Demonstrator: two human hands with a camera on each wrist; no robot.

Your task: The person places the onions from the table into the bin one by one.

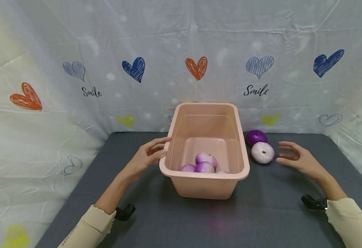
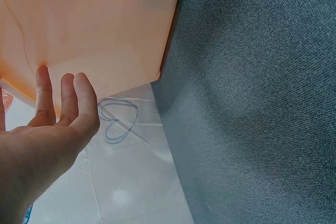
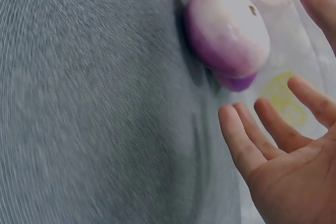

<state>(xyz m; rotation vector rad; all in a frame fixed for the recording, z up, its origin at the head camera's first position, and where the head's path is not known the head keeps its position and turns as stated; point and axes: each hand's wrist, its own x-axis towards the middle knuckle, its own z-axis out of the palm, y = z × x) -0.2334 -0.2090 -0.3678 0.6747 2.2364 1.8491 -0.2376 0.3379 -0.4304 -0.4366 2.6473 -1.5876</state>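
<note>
Pale onion (image 1: pixel 263 152) right of pink bin (image 1: pixel 202 188); right hand (image 1: pixel 303 162) released.
We see the pale onion on the dark table (image 1: pixel 181 224), the purple onion (image 1: pixel 256 136) just far of it, 4 onions (image 1: pixel 205 167) within the bin's near end; the left hand (image 1: pixel 144 158), fingers extended, touches the bin's left side, ungrasping.

Bin (image 1: pixel 203 186): smooth plastic. Onions (image 1: pixel 263 152): glossy. Tabletop (image 1: pixel 174 224): matt woven cloth. Backdrop (image 1: pixel 168 38): creased, slight sheen.
</note>
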